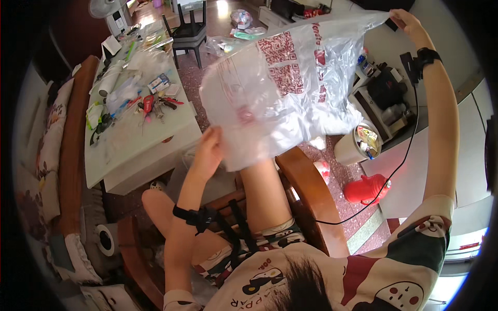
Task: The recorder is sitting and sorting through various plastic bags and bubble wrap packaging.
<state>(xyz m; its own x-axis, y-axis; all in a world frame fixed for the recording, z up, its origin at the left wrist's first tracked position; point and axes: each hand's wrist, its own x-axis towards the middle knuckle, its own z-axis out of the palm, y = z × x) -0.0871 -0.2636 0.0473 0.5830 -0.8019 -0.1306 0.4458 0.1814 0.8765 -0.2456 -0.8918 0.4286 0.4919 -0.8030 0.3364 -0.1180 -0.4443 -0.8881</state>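
Observation:
A large, translucent plastic bag [238, 98] with red printing is stretched out between my hands, above my lap. My left hand [209, 151] pinches its lower left edge, with the fingers partly behind the film. Up at the far right, my right hand [405, 23] grips the bag's upper corner, the arm raised and extended. The bag hangs slack between the two grips, its lower right part crumpled. Whether anything lies inside it I cannot make out.
To the left, a white table [119, 160] carries tools, packets and plastic wrap. Beyond it are stacked dark stools [188, 39]. At right stand a filled waste bin [358, 145] and a red thermos flask [365, 188]. A black cable [399, 165] runs from my right wrist past the wooden armrest [316, 202].

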